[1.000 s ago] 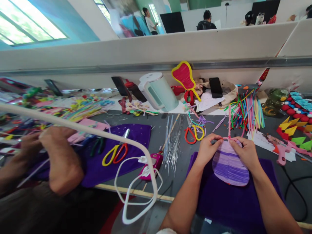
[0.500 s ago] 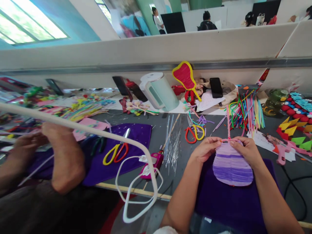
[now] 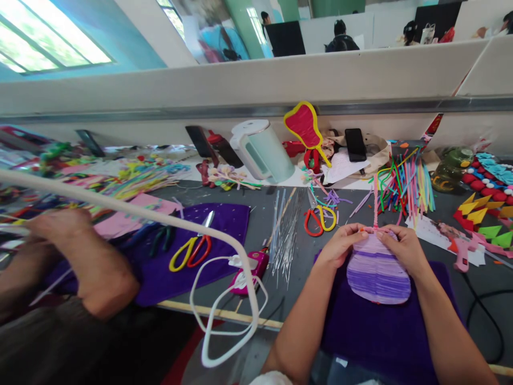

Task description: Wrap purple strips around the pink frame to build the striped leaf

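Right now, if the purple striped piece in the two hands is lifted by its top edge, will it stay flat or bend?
The purple striped piece looks thin and made of wound fuzzy stems, so it is probably light and may flex slightly. Both hands, left hand and right hand, pinch its top, near the pink stem, which probably bends easily.

- We see a fuzzy, ribbed purple pipe-cleaner piece (image 3: 378,270) on matt purple cloth (image 3: 385,331).
- Our worktop (image 3: 262,222) looks dull grey.
- Thin wires (image 3: 285,235) gleam like metal.
- The kettle (image 3: 261,151) is glossy plastic.
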Demonstrator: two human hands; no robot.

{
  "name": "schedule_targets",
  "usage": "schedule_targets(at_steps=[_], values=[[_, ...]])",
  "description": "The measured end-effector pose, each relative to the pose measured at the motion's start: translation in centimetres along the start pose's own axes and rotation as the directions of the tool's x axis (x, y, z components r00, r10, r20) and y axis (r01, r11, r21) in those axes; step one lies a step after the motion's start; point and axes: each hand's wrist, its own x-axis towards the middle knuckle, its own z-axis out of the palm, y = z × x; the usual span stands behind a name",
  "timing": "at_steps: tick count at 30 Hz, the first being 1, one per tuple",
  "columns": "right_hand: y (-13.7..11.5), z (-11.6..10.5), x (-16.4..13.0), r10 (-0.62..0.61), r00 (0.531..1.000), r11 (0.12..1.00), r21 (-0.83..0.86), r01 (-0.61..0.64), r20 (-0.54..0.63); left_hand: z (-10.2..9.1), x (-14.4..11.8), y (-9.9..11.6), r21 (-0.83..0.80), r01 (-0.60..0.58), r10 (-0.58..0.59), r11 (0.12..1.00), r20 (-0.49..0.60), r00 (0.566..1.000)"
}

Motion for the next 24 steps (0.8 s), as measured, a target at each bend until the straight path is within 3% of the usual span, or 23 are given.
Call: schedule_targets(at_steps=[4,8,10,12,15,18,20,21,24], values=[[-0.3,0.3,-0.2,-0.041,0.999,0.996,-0.076,0.039,-0.017,0.2,0.2,-0.2,0.201,-0.176,0.194,0.964,-0.076,0.978],[-0.4,0.5,-0.3,-0.072,0.997,0.987,-0.150,0.066,-0.030,-0.1,0.2,-0.2,0.396,-0.259,0.317,0.881,-0.088,0.944],[-0.4,0.6,-0.4,-0.087,0.995,0.978,-0.191,0.077,-0.042,-0.2,0.1,-0.1,0.543,-0.299,0.403,0.785,-0.081,0.912],[-0.4,0.7,-0.4,-0.097,0.994,0.968,-0.235,0.082,-0.053,-0.2,-0.1,0.1,0.700,-0.326,0.502,0.635,-0.054,0.863],[-0.4,0.8,-0.5,-0.109,0.991,0.956,-0.280,0.084,-0.075,0.1,-0.6,0.4,0.851,-0.298,0.600,0.432,-0.024,0.799],[-0.5,0.9,-0.5,-0.107,0.990,0.952,-0.296,0.075,-0.093,0.3,-0.9,0.6,0.902,-0.264,0.629,0.342,-0.011,0.777],[-0.5,0.7,-0.5,-0.091,0.992,0.960,-0.274,0.063,-0.091,0.2,-0.9,0.8,0.877,-0.291,0.606,0.382,0.000,0.795],[-0.4,0.6,-0.4,-0.083,0.993,0.967,-0.247,0.061,-0.082,0.0,-0.9,0.9,0.841,-0.310,0.582,0.444,-0.006,0.814],[-0.4,0.1,-0.2,-0.050,0.998,0.993,-0.108,0.047,-0.026,-0.6,-0.7,1.1,0.612,-0.305,0.426,0.729,-0.057,0.903]])
